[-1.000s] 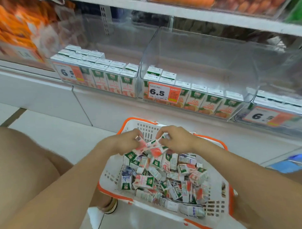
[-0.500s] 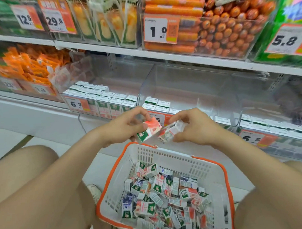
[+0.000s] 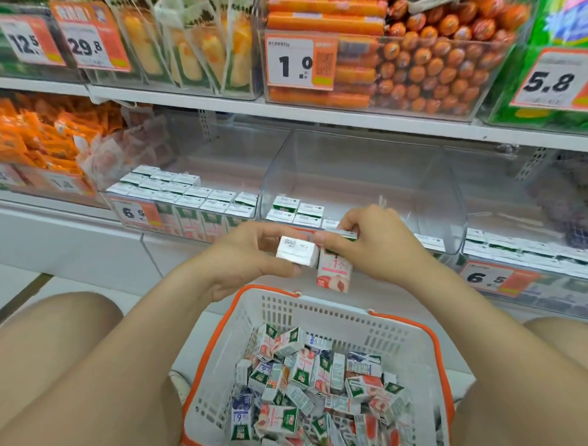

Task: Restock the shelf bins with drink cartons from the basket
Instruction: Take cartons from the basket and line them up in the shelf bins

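The left hand [image 3: 250, 257] is gripping a white-topped carton [image 3: 297, 254] with fingers curled round it. The top is facing the camera, so its long axis is running away from the fingers toward the shelf. The right hand [image 3: 376, 243] is pinching a pink carton [image 3: 334, 271] by its upper end. This one is hanging upright below the fingertips, long axis vertical. The two cartons are touching side by side between the hands.

The clear middle bin [image 3: 435, 198] is lying straight beyond both sets of fingers. Its few standing cartons [image 3: 299, 211] are showing just past the knuckles, and the right hand looks the nearer to the bin's bare floor. The basket [image 3: 433, 338], heaped with loose cartons [image 3: 301, 389], is sitting below the hands.

The hands are covering the bin's front edge, so how full its front row is cannot be told. The left fingertips are hiding behind their carton.
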The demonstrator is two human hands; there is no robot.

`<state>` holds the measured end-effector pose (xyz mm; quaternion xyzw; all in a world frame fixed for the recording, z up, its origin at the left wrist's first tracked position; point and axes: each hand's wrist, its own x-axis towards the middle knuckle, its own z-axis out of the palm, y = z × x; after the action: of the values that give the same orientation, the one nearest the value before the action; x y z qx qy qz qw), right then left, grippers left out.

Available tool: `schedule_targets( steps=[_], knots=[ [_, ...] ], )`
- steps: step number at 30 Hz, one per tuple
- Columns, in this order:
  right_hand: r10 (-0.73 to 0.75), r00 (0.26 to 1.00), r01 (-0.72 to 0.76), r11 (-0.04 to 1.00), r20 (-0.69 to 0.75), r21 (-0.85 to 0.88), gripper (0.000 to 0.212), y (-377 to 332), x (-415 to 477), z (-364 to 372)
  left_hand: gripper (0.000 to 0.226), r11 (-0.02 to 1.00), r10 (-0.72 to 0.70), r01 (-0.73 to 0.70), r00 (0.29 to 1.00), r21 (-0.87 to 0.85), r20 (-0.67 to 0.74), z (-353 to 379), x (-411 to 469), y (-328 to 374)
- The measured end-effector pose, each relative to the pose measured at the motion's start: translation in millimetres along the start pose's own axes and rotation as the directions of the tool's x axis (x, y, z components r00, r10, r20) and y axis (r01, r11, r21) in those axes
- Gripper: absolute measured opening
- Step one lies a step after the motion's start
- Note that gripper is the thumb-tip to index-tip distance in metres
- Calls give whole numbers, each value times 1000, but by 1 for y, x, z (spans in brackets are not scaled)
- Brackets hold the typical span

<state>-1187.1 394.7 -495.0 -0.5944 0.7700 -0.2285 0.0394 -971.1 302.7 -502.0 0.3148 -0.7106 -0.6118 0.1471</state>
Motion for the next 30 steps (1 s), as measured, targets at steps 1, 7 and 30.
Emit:
schedule_targets(
  steps=[1,7,30],
  knots=[
    [19,1000,-19,1000,3,14,75,-1,0,0,43,1000,3,-4,999,-25,-34,1,1,-1],
    [121,991,-103,964,-63,244,46,-8,0,1,28,996,22,-6,981,85,-191,-14,2,5],
    [-305,934,279,948,-184,-154,42,-130,132,63,52,340,449,165,837,926,-314,-192,90,-14]
  ],
)
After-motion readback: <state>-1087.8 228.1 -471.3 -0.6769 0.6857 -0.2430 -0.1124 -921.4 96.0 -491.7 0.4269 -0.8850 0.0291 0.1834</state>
